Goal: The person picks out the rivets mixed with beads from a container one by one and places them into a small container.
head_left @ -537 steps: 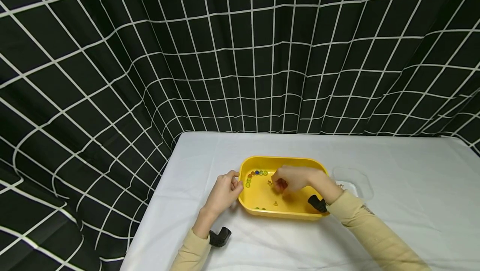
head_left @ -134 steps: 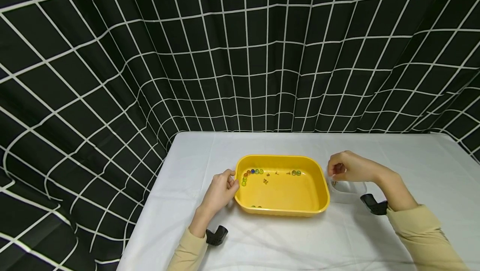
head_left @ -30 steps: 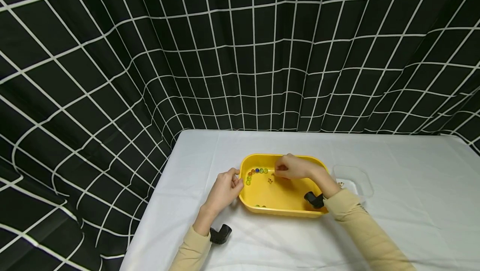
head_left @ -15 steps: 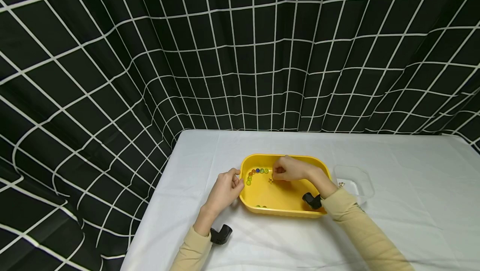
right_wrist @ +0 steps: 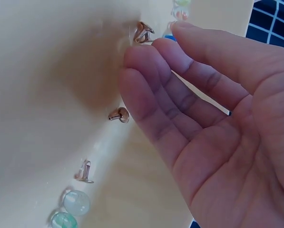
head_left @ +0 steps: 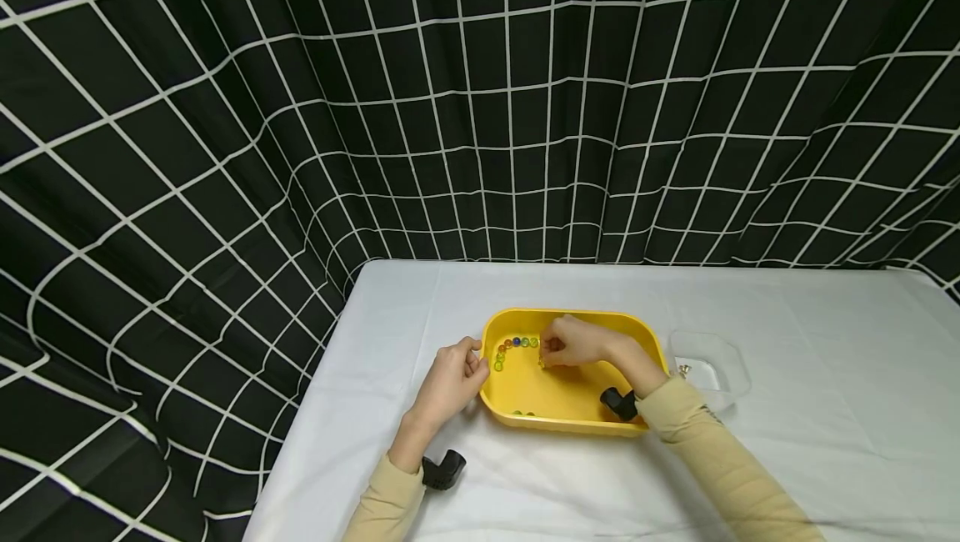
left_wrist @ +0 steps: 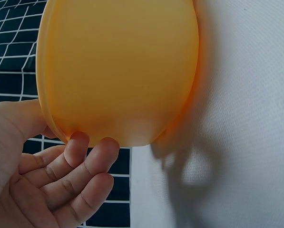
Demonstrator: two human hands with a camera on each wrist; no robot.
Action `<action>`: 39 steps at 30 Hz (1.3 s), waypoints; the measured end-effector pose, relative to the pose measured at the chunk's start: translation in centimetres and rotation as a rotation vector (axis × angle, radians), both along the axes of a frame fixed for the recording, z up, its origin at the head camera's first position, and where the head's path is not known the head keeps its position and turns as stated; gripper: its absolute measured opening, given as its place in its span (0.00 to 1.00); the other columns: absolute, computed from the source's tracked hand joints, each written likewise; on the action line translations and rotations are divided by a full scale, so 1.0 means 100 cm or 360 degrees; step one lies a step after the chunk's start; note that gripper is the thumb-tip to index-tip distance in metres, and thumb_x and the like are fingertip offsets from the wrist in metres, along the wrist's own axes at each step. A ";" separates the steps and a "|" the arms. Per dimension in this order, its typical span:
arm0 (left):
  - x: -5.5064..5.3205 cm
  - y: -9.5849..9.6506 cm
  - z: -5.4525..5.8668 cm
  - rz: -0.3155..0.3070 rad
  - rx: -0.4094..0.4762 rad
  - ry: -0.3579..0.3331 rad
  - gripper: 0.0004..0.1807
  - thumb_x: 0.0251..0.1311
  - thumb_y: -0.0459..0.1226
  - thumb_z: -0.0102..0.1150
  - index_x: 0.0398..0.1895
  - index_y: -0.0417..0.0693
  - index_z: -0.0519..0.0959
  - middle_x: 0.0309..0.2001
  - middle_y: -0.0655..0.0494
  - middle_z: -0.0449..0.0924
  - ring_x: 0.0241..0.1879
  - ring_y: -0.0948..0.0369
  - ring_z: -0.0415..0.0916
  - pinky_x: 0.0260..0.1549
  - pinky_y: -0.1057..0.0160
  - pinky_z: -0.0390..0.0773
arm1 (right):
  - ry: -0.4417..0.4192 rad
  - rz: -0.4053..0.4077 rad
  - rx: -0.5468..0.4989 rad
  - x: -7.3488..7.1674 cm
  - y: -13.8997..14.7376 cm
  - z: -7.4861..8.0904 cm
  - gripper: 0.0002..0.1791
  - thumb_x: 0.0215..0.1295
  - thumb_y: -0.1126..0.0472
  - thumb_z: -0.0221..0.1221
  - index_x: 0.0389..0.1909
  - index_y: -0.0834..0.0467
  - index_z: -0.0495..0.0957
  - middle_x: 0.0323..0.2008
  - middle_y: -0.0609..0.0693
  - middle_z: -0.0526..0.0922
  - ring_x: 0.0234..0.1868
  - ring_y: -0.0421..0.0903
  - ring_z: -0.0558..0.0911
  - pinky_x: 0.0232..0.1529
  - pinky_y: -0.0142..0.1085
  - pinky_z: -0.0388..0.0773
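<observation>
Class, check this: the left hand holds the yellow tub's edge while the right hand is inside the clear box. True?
No: the right hand is inside the yellow tub, not the clear box, as the head view shows. The left hand does hold the tub's edge.

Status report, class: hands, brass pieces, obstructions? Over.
Left hand grips yellow tub. Right hand at brass pieces, none visibly held. Marbles nearby, apparently not blocking.

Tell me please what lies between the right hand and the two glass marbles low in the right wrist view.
The right wrist view shows two metal studs there: one nearer the right hand, the other nearer the glass marbles.
</observation>
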State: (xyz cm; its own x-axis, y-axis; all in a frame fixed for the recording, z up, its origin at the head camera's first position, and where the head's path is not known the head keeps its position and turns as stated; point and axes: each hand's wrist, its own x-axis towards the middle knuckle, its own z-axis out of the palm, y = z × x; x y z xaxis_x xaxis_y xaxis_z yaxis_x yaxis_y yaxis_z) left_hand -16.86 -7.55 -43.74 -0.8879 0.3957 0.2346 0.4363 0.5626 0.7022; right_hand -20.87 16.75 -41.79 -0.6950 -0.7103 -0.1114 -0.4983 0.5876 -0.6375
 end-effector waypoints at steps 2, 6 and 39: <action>0.000 0.000 0.000 0.0004 -0.0004 -0.0003 0.14 0.56 0.30 0.53 0.43 0.28 0.75 0.20 0.61 0.70 0.17 0.70 0.66 0.18 0.72 0.72 | 0.0002 -0.0006 0.0011 0.000 -0.001 0.000 0.05 0.58 0.68 0.60 0.24 0.62 0.78 0.18 0.46 0.74 0.19 0.35 0.66 0.22 0.25 0.63; 0.001 0.000 0.000 0.0001 0.0002 -0.0004 0.14 0.56 0.30 0.54 0.43 0.28 0.75 0.20 0.61 0.70 0.17 0.70 0.66 0.18 0.72 0.72 | -0.0006 -0.0009 0.0014 0.000 -0.002 0.000 0.05 0.58 0.68 0.60 0.24 0.63 0.78 0.19 0.47 0.75 0.19 0.35 0.67 0.21 0.25 0.63; 0.001 0.000 0.001 0.0016 -0.0006 -0.0014 0.14 0.56 0.31 0.54 0.44 0.28 0.75 0.20 0.61 0.69 0.17 0.70 0.65 0.17 0.73 0.71 | -0.0011 0.0002 0.0100 -0.003 -0.012 -0.002 0.05 0.54 0.69 0.63 0.24 0.63 0.76 0.20 0.49 0.73 0.21 0.36 0.66 0.23 0.26 0.64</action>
